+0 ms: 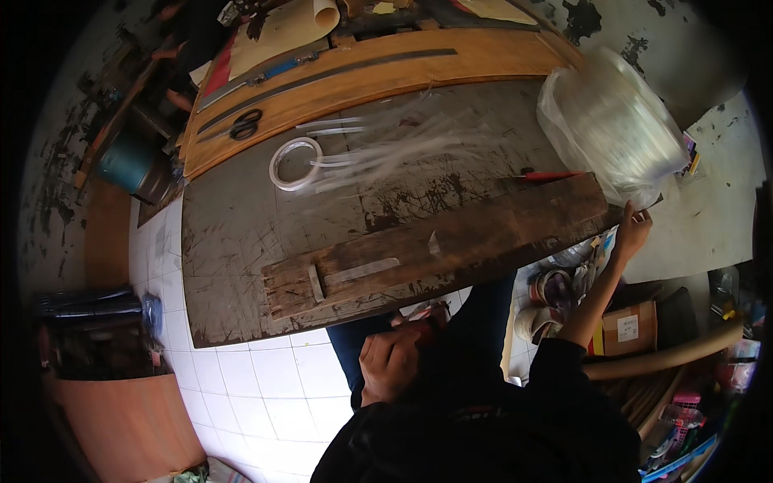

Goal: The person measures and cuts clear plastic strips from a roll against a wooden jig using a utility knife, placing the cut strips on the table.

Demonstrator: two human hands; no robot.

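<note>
Across the middle stands one scuffed, dark-topped bench (233,258), its far side covered by an orange-brown board (386,72). One dark plank (499,225) lies along the near edge, between the person and the clear strips (394,145), which overlap too much to count. One big roll of clear plastic (616,121) in loose wrapping fills the bench's right end. Below it, off the bench, are one cardboard tube (684,354) and a cardboard box (632,326) bearing one white label, too small to read. Of the two hands, the right hand (634,225) touches the roll's lower edge with bent fingers; whether they pinch it, I cannot tell. The left hand (389,362) is loosely curled over the lap, its grip hidden. Smaller still: one tape ring (277,171) beside the strips, one pair of scissors (244,129) and one red-handled tool (555,175) just behind the plank.
</note>
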